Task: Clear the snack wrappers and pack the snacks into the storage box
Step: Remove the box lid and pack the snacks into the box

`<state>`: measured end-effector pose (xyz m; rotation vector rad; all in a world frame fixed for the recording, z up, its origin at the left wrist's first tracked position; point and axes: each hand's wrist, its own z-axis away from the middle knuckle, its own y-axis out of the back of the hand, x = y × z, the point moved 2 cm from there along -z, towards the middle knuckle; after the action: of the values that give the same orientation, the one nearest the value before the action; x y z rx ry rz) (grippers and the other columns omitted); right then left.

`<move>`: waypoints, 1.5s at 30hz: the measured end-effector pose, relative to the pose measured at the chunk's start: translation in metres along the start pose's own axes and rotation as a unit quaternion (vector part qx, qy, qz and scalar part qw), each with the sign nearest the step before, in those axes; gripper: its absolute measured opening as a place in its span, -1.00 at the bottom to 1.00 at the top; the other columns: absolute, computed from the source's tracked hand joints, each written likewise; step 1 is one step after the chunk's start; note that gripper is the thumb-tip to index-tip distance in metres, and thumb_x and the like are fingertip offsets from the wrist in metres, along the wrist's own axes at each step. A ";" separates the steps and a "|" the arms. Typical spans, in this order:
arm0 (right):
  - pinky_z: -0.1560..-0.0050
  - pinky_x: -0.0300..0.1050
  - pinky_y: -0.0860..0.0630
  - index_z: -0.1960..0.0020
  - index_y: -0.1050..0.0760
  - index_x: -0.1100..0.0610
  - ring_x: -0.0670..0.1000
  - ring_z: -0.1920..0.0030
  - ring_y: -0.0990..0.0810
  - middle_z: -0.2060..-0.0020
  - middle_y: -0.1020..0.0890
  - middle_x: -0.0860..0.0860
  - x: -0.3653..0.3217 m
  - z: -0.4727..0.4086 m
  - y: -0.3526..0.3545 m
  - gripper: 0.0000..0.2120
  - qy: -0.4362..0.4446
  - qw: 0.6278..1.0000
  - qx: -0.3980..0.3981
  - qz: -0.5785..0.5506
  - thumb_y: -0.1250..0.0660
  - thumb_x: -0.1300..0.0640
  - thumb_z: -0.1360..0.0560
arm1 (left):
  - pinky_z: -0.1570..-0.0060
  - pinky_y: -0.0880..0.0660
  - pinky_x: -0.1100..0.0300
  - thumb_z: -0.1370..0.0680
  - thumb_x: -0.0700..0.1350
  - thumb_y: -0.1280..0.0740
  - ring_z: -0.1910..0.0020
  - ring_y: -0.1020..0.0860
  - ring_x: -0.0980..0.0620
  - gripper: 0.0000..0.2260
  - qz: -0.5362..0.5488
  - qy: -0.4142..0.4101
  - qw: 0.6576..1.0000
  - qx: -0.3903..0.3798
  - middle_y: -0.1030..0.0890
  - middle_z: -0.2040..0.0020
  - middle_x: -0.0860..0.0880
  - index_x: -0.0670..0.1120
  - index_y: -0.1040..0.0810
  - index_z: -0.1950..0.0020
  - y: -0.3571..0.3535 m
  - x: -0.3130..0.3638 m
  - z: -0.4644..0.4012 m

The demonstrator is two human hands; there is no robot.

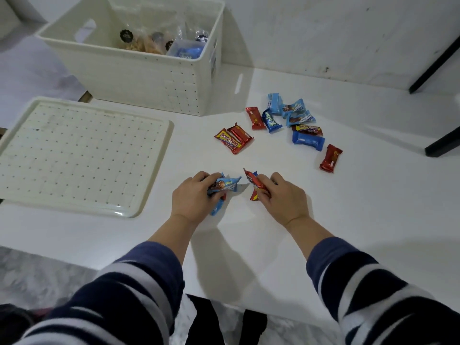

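Observation:
My left hand [193, 197] is closed around a bunch of blue-wrapped snacks [226, 184] just above the white table. My right hand [281, 196] grips red-wrapped snacks [254, 183] beside it. Several more loose snacks lie farther back: a red pair [234, 139] in the middle, a blue and red cluster [286, 115] to the right, a blue bar [308, 140] and a lone red bar [331, 158]. The white storage box [149, 78] stands open at the back left with clear snack bags and a blue packet inside.
The box's white perforated lid [79, 155] lies flat on the table to the left of my hands. Black table or chair legs [438, 63] slant in at the far right. A white wall runs behind the table. The table's near edge is by my sleeves.

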<state>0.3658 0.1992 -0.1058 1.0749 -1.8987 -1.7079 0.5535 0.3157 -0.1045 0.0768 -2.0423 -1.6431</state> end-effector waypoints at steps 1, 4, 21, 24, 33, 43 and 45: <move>0.42 -0.09 -0.50 -0.27 -0.49 0.06 0.11 0.33 -0.58 0.15 -0.56 0.07 0.001 0.002 0.005 -0.56 -0.038 0.999 -0.015 -0.023 -0.05 -0.13 -0.56 | 0.29 -0.48 0.17 -0.48 0.13 -0.37 0.11 -0.58 -0.05 -0.67 0.021 0.026 0.999 0.002 -0.60 -0.04 0.10 0.17 -0.54 -0.24 0.003 0.001 0.003; 0.12 -0.01 -0.58 -0.34 -0.42 0.02 0.10 0.09 -0.62 0.02 -0.59 0.04 0.003 0.007 0.019 -0.60 -0.130 0.988 -0.031 -0.080 -0.11 -0.13 -0.59 | 0.23 -0.48 0.18 -0.50 0.19 -0.32 0.06 -0.57 0.01 -0.69 0.077 0.106 0.991 0.004 -0.58 -0.03 0.13 0.21 -0.53 -0.23 0.015 0.008 0.011; 0.07 -0.01 -0.50 -0.11 -0.52 0.11 0.20 0.03 -0.62 0.07 -0.67 0.14 -0.062 -0.090 0.165 -0.68 -0.081 0.981 0.076 -0.157 -0.17 -0.10 -0.58 | 0.24 -0.47 0.15 -0.46 0.21 -0.33 0.12 -0.56 0.00 -0.74 0.159 0.166 0.961 0.155 -0.63 0.11 0.09 0.18 -0.60 -0.09 0.183 0.004 -0.022; 0.10 -0.04 -0.50 -0.15 -0.51 0.10 0.18 0.05 -0.62 0.06 -0.67 0.13 -0.086 -0.121 0.179 -0.66 -0.058 0.983 0.087 -0.152 -0.17 -0.11 -0.58 | 0.32 -0.43 0.18 -0.47 0.21 -0.32 0.17 -0.55 0.00 -0.75 0.154 0.154 0.963 0.157 -0.63 0.12 0.07 0.18 -0.60 -0.10 0.210 -0.015 -0.042; 0.13 -0.04 -0.54 -0.14 -0.52 0.10 0.15 0.10 -0.64 0.09 -0.67 0.10 -0.171 -0.251 0.181 -0.65 -0.066 0.980 0.108 -0.154 -0.18 -0.14 -0.56 | 0.16 -0.56 0.08 -0.48 0.19 -0.33 0.11 -0.58 -0.02 -0.71 0.153 0.105 0.969 0.161 -0.63 0.10 0.05 0.15 -0.58 -0.15 0.293 -0.101 -0.152; 0.09 -0.02 -0.57 -0.03 -0.51 -0.01 0.11 0.14 -0.62 0.16 -0.66 0.04 -0.239 -0.383 0.118 -0.71 -0.104 0.981 0.069 -0.148 -0.14 -0.17 -0.54 | 0.38 -0.33 0.27 -0.49 0.19 -0.33 0.23 -0.48 0.08 -0.69 0.164 0.064 0.981 0.079 -0.58 0.15 0.07 0.11 -0.58 -0.17 0.301 -0.186 -0.286; 0.11 -0.04 -0.56 0.02 -0.51 0.00 0.12 0.16 -0.61 0.20 -0.64 0.04 -0.239 -0.407 0.092 -0.71 -0.124 0.982 0.023 -0.141 -0.13 -0.16 -0.55 | 0.28 -0.38 0.22 -0.48 0.21 -0.33 0.19 -0.52 0.04 -0.68 0.148 0.074 0.986 0.035 -0.63 0.10 0.02 0.09 -0.58 -0.15 0.286 -0.201 -0.311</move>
<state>0.7818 0.0981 0.1142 1.2485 -2.0190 -2.0467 0.9355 0.1831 0.1311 -0.0738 -1.8954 -1.3430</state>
